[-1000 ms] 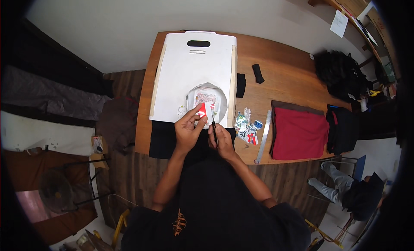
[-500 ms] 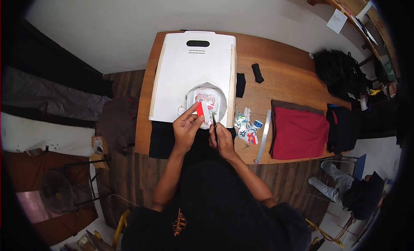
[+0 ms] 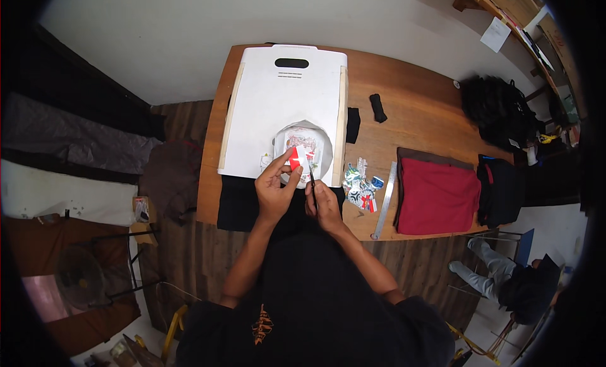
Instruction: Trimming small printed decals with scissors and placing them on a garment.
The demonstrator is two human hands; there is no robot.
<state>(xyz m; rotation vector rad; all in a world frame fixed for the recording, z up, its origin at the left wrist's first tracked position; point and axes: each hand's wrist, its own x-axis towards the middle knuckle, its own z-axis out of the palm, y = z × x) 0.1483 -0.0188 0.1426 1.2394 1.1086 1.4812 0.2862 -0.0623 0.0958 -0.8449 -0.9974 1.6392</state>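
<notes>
Behind the brown wooden table (image 3: 416,95) at the centre of the frame, a pale wall (image 3: 189,58) is rising across the upper left. We are seeing a white box (image 3: 259,114) lying left of centre on the table, its round opening (image 3: 327,145) facing us near the box's lower right corner and showing small printed scraps (image 3: 299,138) inside. Just over that opening, at the centre of the frame, our left hand (image 3: 274,195) is holding up a red-and-white piece (image 3: 297,157), thumb and fingers pinching its left side. Our right hand (image 3: 327,207), right beside it, is gripping a slim dark tool (image 3: 312,185) with the fingers curled around it (whether its tip is touching the piece, we are not able to tell). Right of centre, colourful cutouts (image 3: 360,191) are lying in a pile beside a metal ruler (image 3: 384,203), with folded red cloth (image 3: 439,193) resting farther right.
</notes>
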